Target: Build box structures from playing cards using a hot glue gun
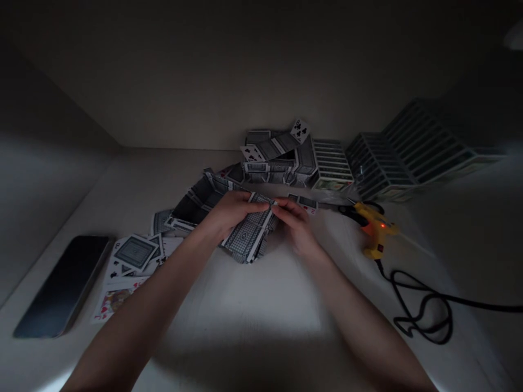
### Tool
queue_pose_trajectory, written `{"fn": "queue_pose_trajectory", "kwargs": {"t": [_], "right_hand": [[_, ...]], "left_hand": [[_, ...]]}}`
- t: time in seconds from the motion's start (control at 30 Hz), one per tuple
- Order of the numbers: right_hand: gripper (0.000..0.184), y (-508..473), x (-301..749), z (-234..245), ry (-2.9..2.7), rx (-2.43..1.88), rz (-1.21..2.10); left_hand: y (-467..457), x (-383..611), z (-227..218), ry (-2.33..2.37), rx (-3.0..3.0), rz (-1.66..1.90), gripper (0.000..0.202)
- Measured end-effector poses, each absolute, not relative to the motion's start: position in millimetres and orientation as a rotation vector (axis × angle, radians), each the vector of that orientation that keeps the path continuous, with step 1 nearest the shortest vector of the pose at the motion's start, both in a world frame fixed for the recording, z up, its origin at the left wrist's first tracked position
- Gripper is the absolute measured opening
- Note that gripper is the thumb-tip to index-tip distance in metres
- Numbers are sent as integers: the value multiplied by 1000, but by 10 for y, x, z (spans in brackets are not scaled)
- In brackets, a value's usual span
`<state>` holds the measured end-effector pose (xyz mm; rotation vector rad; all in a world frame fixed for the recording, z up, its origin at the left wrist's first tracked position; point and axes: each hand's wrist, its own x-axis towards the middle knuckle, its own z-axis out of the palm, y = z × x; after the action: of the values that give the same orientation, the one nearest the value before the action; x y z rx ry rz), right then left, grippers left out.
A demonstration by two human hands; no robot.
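My left hand (231, 215) and my right hand (296, 223) meet at the middle of a pale table (253, 305). Both are closed on a small piece made of patterned-back playing cards (247, 237), the left on its top edge, the right pinching its right corner. Just behind stands a larger structure of glued cards (273, 158), with a clubs card sticking up at its top.
Loose playing cards (133, 256) lie at the left, beside a dark phone (61, 286). A yellow glue gun (373, 228) with a lit red light lies at the right, its black cord (425, 310) looping forward. Ribbed card panels (392, 158) lean at the back right.
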<state>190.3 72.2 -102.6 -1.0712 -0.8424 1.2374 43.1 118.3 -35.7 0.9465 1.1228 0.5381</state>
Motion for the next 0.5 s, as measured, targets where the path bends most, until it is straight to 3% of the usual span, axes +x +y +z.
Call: {"fn": "queue_pose_trajectory", "kwargs": {"t": [0.17,0.5], "right_hand": [[14,713,1913,-1037,-855,-1050,1229],[25,672,1904,-1006,-816,-995,1317]], "left_hand": [[1179,429,-357,1105,921,543,16],[1168,416,-353,1119,931,514,27]]}}
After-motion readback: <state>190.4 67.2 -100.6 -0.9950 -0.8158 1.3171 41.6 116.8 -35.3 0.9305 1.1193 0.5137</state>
